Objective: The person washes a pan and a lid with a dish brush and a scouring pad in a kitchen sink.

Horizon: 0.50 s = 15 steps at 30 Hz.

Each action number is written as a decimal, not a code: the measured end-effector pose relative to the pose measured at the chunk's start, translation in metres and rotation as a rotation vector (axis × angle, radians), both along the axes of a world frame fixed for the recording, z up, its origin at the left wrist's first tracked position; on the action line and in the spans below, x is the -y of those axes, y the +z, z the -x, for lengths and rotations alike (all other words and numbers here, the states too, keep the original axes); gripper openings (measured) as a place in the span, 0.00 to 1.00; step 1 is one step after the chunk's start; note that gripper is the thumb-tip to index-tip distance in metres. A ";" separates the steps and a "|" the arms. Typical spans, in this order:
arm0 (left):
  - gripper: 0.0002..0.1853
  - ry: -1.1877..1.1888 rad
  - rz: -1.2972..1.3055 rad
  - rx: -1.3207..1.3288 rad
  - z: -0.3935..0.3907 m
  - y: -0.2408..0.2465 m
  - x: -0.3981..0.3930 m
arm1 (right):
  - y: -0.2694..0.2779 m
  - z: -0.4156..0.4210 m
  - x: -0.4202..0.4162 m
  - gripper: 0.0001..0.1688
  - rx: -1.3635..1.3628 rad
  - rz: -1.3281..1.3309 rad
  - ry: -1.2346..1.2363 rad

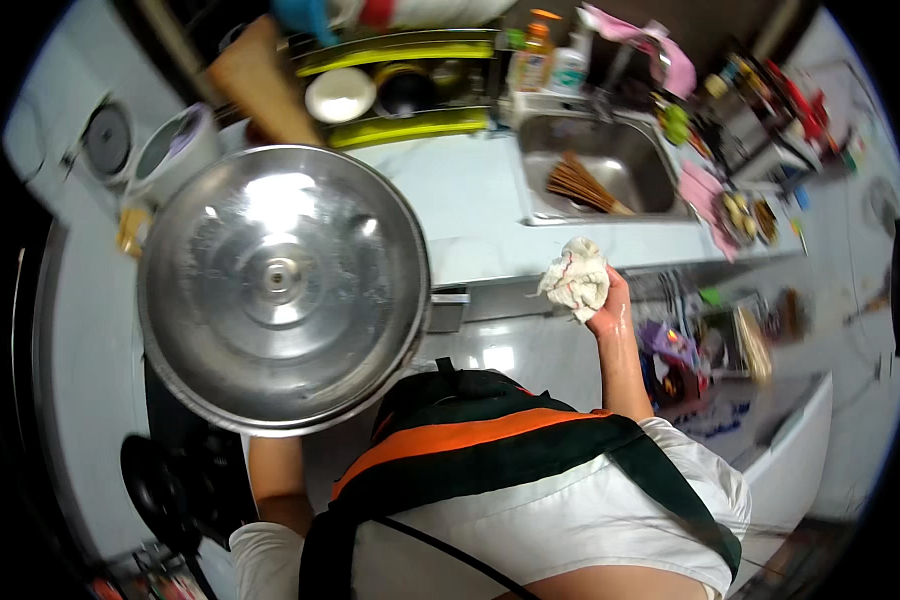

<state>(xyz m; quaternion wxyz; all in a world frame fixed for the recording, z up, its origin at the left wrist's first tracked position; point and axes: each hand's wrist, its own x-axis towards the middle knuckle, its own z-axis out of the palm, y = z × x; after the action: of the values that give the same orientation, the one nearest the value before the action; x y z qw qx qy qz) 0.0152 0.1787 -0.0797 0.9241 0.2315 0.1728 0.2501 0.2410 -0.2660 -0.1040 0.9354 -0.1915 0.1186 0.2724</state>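
Observation:
A large round stainless-steel pot lid [217,300] is held up on the left, its shiny hollow inside facing the camera and a screw fitting at its centre. My left forearm [276,472] runs up behind the lid. The lid hides my left hand, which supports it from the far side. In my right hand [611,304] is a crumpled white cloth [576,279] with thin red lines. That hand is off the counter's front edge, to the right of the lid and apart from it. My right wrist looks wet.
A steel sink [637,161] holds a bamboo whisk brush [581,186]. Behind stands a dish rack [412,139] with bowls, beside pump bottles [534,60]. A black pan [154,487] sits lower left near the stove. Right of me is an open drawer [787,427].

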 end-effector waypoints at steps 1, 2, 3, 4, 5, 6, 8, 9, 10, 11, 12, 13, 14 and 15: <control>0.18 -0.093 0.022 -0.006 -0.033 -0.005 0.025 | -0.004 0.006 0.023 0.21 -0.021 0.018 -0.079; 0.18 -0.190 0.054 -0.010 -0.063 -0.016 0.051 | -0.006 0.015 0.049 0.21 -0.036 0.049 -0.161; 0.18 -0.274 0.075 -0.014 -0.087 -0.021 0.077 | -0.008 0.026 0.070 0.21 -0.053 0.073 -0.234; 0.18 -0.352 0.107 -0.013 -0.115 -0.029 0.102 | -0.013 0.036 0.093 0.21 -0.094 0.065 -0.326; 0.18 -0.427 0.139 -0.013 -0.144 -0.035 0.114 | -0.013 0.045 0.104 0.21 -0.106 0.089 -0.402; 0.18 -0.481 0.161 -0.011 -0.169 -0.042 0.133 | -0.017 0.054 0.121 0.21 -0.106 0.110 -0.467; 0.18 -0.557 0.192 -0.018 -0.212 -0.050 0.165 | -0.033 0.065 0.156 0.21 -0.104 0.138 -0.539; 0.18 -0.584 0.199 -0.020 -0.231 -0.053 0.177 | -0.028 0.069 0.165 0.21 -0.130 0.170 -0.562; 0.18 -0.599 0.202 -0.024 -0.245 -0.055 0.186 | -0.025 0.069 0.176 0.22 -0.123 0.193 -0.561; 0.18 -0.607 0.201 -0.027 -0.259 -0.056 0.192 | -0.023 0.066 0.186 0.23 -0.115 0.216 -0.556; 0.18 -0.627 0.207 -0.031 -0.274 -0.061 0.198 | -0.023 0.062 0.194 0.25 -0.059 0.284 -0.544; 0.18 -0.630 0.217 -0.044 -0.285 -0.068 0.205 | -0.014 0.052 0.201 0.26 -0.078 0.336 -0.542; 0.18 -0.627 0.217 -0.056 -0.293 -0.072 0.207 | -0.008 0.037 0.205 0.27 -0.070 0.388 -0.545; 0.18 -0.615 0.224 -0.063 -0.301 -0.078 0.211 | -0.001 0.019 0.212 0.27 -0.057 0.447 -0.545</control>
<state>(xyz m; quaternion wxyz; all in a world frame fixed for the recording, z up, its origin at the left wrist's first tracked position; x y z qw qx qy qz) 0.3159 -0.0319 -0.1573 0.9702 0.1773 0.1499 -0.0688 0.2218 -0.4783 -0.1049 0.9050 -0.3452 0.2483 -0.0147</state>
